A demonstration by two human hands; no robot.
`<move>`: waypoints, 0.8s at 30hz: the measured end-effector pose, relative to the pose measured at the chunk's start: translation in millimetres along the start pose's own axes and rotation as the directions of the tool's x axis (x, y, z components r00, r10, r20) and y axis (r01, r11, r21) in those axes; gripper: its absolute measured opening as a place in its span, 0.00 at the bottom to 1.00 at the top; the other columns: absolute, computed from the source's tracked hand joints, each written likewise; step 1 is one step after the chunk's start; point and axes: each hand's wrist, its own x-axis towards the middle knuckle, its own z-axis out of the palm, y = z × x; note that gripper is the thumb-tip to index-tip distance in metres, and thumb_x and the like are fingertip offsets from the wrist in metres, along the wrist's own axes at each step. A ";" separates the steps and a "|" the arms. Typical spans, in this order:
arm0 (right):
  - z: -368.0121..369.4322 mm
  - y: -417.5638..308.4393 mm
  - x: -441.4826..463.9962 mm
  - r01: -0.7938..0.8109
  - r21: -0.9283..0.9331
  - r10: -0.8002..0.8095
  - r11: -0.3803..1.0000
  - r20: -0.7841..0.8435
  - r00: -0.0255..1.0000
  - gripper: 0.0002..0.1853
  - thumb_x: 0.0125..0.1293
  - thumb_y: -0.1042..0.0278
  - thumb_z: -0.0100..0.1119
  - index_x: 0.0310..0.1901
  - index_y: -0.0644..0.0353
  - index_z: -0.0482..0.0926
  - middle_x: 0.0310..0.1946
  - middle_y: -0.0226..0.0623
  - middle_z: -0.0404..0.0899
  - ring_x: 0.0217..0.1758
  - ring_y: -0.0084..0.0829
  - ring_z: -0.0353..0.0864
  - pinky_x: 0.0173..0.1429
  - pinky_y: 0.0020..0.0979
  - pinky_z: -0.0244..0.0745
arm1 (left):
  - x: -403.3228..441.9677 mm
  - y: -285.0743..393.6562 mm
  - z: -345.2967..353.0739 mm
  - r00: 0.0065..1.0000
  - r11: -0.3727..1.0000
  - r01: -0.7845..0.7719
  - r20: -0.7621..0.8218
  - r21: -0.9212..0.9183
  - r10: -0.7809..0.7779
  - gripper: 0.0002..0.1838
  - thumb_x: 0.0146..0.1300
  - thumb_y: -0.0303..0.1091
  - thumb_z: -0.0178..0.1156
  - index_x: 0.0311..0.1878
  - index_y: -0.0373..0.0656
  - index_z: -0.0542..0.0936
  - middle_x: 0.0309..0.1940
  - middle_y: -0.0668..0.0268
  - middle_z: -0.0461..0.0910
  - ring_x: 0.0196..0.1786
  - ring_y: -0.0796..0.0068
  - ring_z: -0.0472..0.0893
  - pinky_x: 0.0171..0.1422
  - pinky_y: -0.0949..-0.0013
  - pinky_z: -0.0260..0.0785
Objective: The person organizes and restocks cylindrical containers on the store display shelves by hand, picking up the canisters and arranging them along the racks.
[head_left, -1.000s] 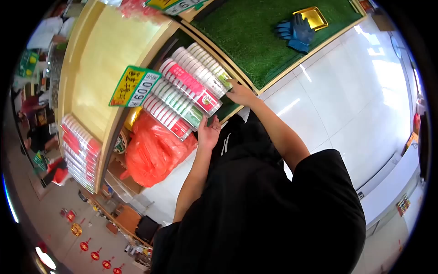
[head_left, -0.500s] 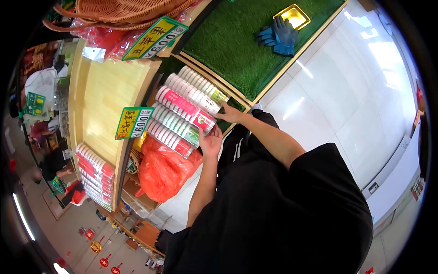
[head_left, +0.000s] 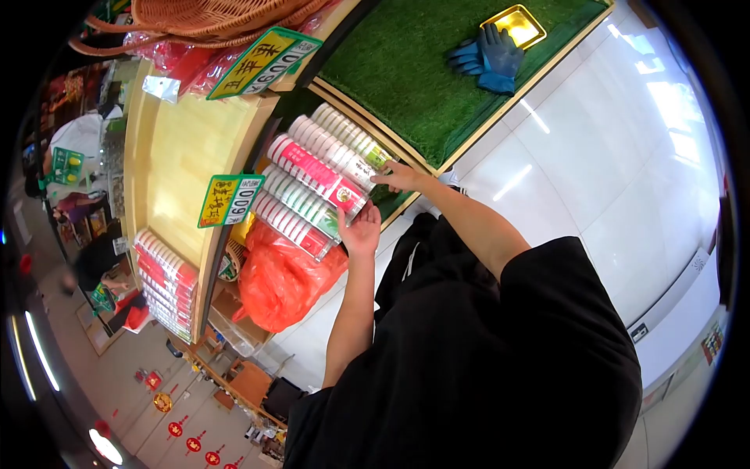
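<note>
Several sleeves of paper cups lie side by side in a shelf compartment. My left hand (head_left: 360, 232) is palm up, fingers apart, at the near end of the pink sleeve of paper cups (head_left: 316, 173); its thumb appears to touch that end. My right hand (head_left: 401, 178) is palm down, with thumb and fingers apart at the near end of the white sleeve of paper cups (head_left: 334, 151). A green-ended sleeve (head_left: 353, 137) lies beyond it. On the other side are a green-and-white sleeve (head_left: 301, 202) and a red-and-white sleeve (head_left: 291, 225).
A red plastic bag (head_left: 281, 281) bulges beside the sleeves. Blue gloves (head_left: 496, 61) and a gold tray (head_left: 522, 28) lie on green turf (head_left: 398, 70). Price signs (head_left: 231, 200) edge the wooden shelf (head_left: 183, 148), with a wicker basket (head_left: 211, 19) above. Another person (head_left: 98, 262) is at far left.
The view has shifted slightly. My right hand's fingers look a little more bent at the sleeve ends, and my left hand stays palm up in nearly the same place. The sleeves look unmoved.
</note>
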 end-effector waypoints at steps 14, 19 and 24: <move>11.1 18.7 -10.9 0.043 -0.042 -0.047 0.998 -0.082 0.996 0.41 0.58 0.29 0.56 0.55 0.62 0.67 0.24 0.39 0.77 0.24 0.29 0.78 0.29 0.31 0.73 | -16.4 -11.6 -8.5 0.992 0.990 0.103 0.060 0.100 -0.110 0.27 0.59 0.42 0.62 0.55 0.32 0.69 0.55 0.56 0.73 0.60 0.58 0.72 0.65 0.57 0.64; 15.7 42.7 -6.5 -0.068 0.127 0.076 0.990 -0.058 0.995 0.40 0.59 0.29 0.54 0.60 0.57 0.65 0.28 0.43 0.80 0.26 0.31 0.81 0.30 0.31 0.76 | -14.7 -19.4 -7.7 0.996 0.994 0.078 0.042 0.071 -0.081 0.25 0.57 0.39 0.63 0.54 0.35 0.69 0.51 0.59 0.74 0.58 0.61 0.73 0.64 0.58 0.64; 18.4 67.6 -20.3 -0.063 0.255 0.077 0.965 -0.049 0.996 0.33 0.63 0.40 0.56 0.59 0.59 0.68 0.30 0.45 0.82 0.28 0.33 0.82 0.31 0.33 0.78 | -5.0 -7.9 -12.0 0.993 0.990 0.101 0.043 0.099 -0.106 0.25 0.58 0.38 0.62 0.52 0.30 0.67 0.54 0.55 0.71 0.61 0.59 0.72 0.64 0.59 0.62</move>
